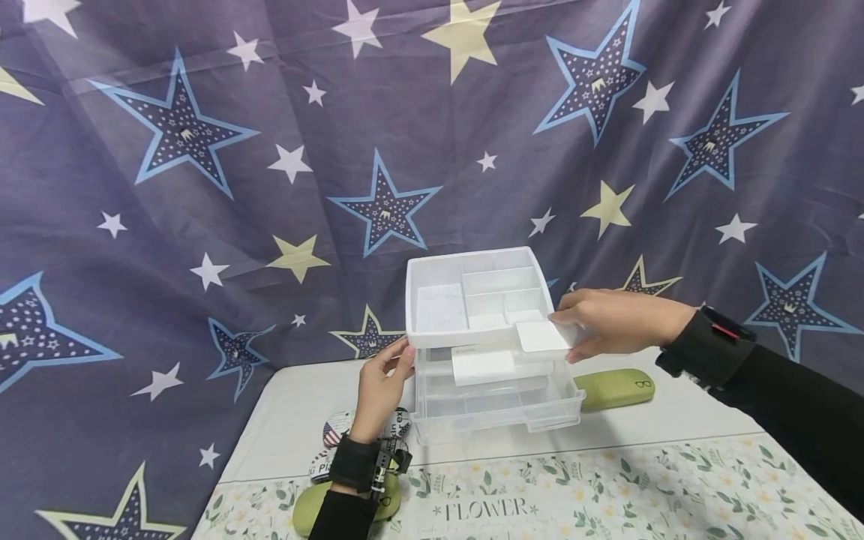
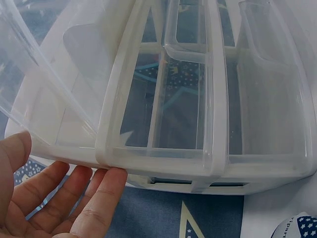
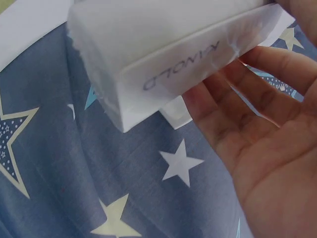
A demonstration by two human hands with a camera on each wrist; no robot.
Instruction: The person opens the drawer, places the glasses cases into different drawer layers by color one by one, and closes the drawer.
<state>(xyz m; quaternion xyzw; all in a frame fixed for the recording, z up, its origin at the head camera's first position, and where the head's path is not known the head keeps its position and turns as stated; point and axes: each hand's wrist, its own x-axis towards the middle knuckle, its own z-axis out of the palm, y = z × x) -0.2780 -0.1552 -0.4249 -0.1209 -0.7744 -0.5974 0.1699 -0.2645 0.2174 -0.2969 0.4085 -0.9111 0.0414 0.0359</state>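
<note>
Two hands show on my feed, well apart, with a white storage box (image 1: 459, 340) between them, toward 5 o'clock from the middle of the head view. At the box's 8 o'clock, the left hand (image 1: 379, 384) has its fingertips against the side, touching rather than clasping it. At 3 o'clock, the right hand (image 1: 603, 322) pinches a small white carton (image 1: 542, 337) by one end, near the front edge of the top tray (image 1: 439, 309). My right wrist camera shows dark letters (image 3: 181, 64) on the carton, too blurred for me to read surely, and its upper part runs out of that picture.

The top tray is split by low dividers, with a big compartment toward 9 o'clock and smaller ones toward 3. Below it are clear drawers (image 1: 540, 399). Another white piece (image 1: 482, 366) shows just under the tray; I cannot tell whether it sits inside the plastic or in front.

At the box's 4 o'clock, a green glasses case (image 1: 622, 388) is partly hidden behind the drawers. A second green case (image 1: 312, 508), at 7 o'clock, is partly covered by the left sleeve (image 1: 344, 519). Printed things (image 1: 336, 431) at 8 o'clock are half lost behind the wristband (image 1: 354, 463).
</note>
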